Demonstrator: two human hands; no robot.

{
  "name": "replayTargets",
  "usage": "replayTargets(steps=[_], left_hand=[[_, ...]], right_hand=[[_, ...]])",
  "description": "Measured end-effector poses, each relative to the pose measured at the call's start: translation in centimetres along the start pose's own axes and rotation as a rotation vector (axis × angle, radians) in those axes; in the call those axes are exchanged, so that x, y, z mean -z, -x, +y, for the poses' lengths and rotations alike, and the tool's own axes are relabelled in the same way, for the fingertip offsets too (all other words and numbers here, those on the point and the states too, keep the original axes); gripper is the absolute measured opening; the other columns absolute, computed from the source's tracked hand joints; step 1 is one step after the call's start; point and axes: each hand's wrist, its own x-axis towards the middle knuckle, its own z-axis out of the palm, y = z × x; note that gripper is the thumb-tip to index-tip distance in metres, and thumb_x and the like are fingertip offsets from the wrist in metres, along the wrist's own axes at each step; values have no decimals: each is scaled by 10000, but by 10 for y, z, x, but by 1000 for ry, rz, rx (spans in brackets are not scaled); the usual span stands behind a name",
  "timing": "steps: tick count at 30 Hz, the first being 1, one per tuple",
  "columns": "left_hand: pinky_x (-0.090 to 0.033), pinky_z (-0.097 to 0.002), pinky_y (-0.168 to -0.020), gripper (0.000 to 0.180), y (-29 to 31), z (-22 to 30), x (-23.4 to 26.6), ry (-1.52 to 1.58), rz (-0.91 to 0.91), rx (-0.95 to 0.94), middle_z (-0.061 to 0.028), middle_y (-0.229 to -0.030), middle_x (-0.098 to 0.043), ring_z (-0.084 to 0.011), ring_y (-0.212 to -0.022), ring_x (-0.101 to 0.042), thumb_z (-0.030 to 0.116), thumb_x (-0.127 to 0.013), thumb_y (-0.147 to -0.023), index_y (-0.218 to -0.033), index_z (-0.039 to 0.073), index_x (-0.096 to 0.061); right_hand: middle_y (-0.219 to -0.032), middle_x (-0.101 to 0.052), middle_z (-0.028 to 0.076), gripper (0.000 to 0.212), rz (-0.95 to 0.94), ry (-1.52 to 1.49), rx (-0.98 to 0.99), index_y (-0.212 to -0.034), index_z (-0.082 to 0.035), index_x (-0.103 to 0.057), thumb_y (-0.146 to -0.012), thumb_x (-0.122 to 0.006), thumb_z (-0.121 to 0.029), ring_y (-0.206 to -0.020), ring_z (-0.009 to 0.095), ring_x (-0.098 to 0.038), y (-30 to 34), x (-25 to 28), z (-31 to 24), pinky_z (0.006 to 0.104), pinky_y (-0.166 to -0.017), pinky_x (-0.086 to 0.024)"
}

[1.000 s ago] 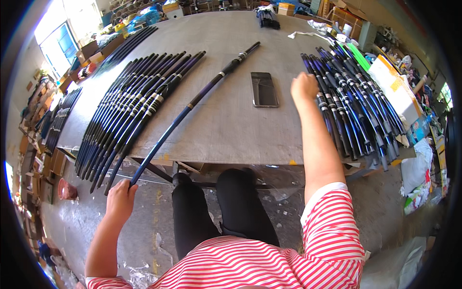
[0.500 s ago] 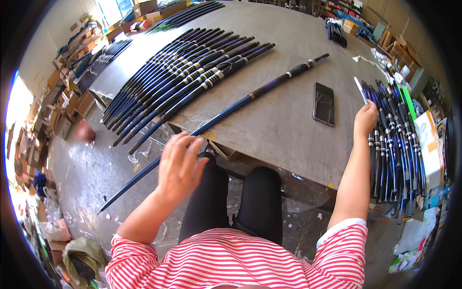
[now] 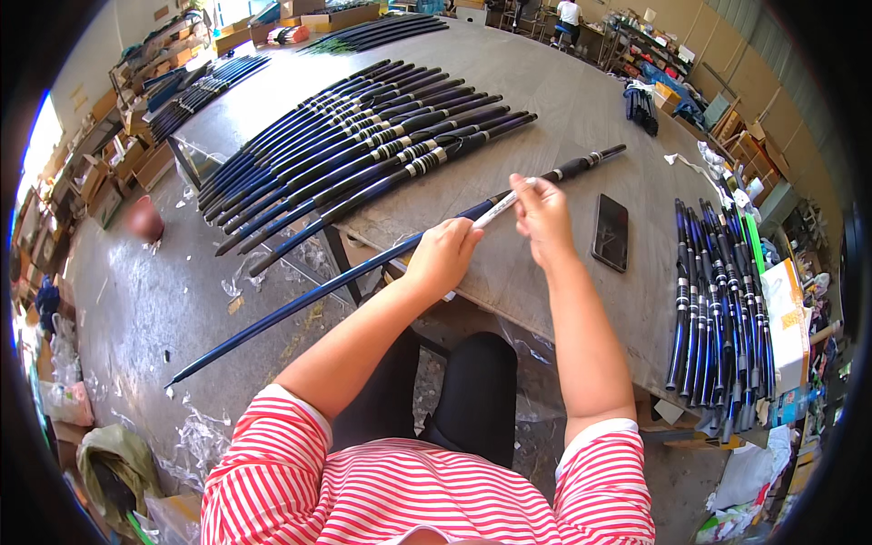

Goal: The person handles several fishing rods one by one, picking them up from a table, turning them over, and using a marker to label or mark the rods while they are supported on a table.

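Note:
A dark blue fishing rod [image 3: 329, 285] lies slantwise over the table's near edge, its thin end out over the floor and its black grip on the table. Above it is a slim white pen [image 3: 495, 210], with both my hands on it. My right hand [image 3: 546, 223] pinches its upper end. My left hand [image 3: 441, 256] is closed at its lower end and covers part of the rod. Whether those left fingers also touch the rod is hidden. A black phone [image 3: 610, 233] lies on the table to the right of my right hand.
Many similar rods [image 3: 363, 145] lie side by side on the grey table [image 3: 563, 118], to the left. Another bundle of rods [image 3: 718, 300] rests at the right edge beside a white box [image 3: 784, 313]. Plastic scraps [image 3: 202, 436] litter the floor. A person [image 3: 569, 13] sits far back.
My right hand has brought the white pen from the right-hand rods to the middle, above the rod. My left hand, spread before, has moved right and closed at the pen. The view has shifted.

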Motion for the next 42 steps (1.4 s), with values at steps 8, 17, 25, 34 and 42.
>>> replayTargets(steps=[8, 17, 25, 34, 42], left_hand=[[-404, -443, -583, 301, 3, 4, 2, -44, -205, 94, -184, -642, -514, -376, -651, -524, 229, -422, -898, -701, 7, -470], [-339, -286, -499, 397, 2, -18, 34, 815, -743, 368, -6, -560, -335, -95, -529, -349, 328, -411, -931, -680, 21, -424], [-444, -398, -691, 152, 32, -7, 9, 26, 29, -278, -185, -847, -536, -341, -812, -544, 101, -575, -770, -735, -10, -478], [-314, -503, -969, 149, 39, -14, 6, -330, 83, -177, -224, -1041, -527, -397, -1129, -439, 86, -592, -734, -759, -12, -483], [-303, -498, -979, 157, 37, -12, 8, -340, 29, -126, -221, -1036, -530, -398, -1132, -435, 66, -602, -719, -785, -13, -483]], right_hand=[[-467, -390, -22, 306, -134, 92, 90, -652, -48, -504, -873, -530, -258, -355, 51, -316, 7, -12, 36, 207, -354, -238], [-545, -413, -27, 262, -276, -711, 118, -724, -72, -521, -883, -498, -279, -437, 52, -371, -16, 28, 31, 198, -381, -294], [-777, -619, 83, 116, -90, 154, 234, -857, -4, -571, -818, -597, -109, -634, 104, -566, 1, -14, 31, 224, -584, -461], [-729, -625, 105, 105, -162, 268, 120, -776, 16, -530, -772, -612, -48, -631, 120, -606, 7, -8, 43, 235, -579, -502], [-730, -625, 108, 96, -161, 251, 149, -784, 15, -531, -784, -605, -46, -641, 121, -606, 6, -11, 45, 233, -592, -501]])
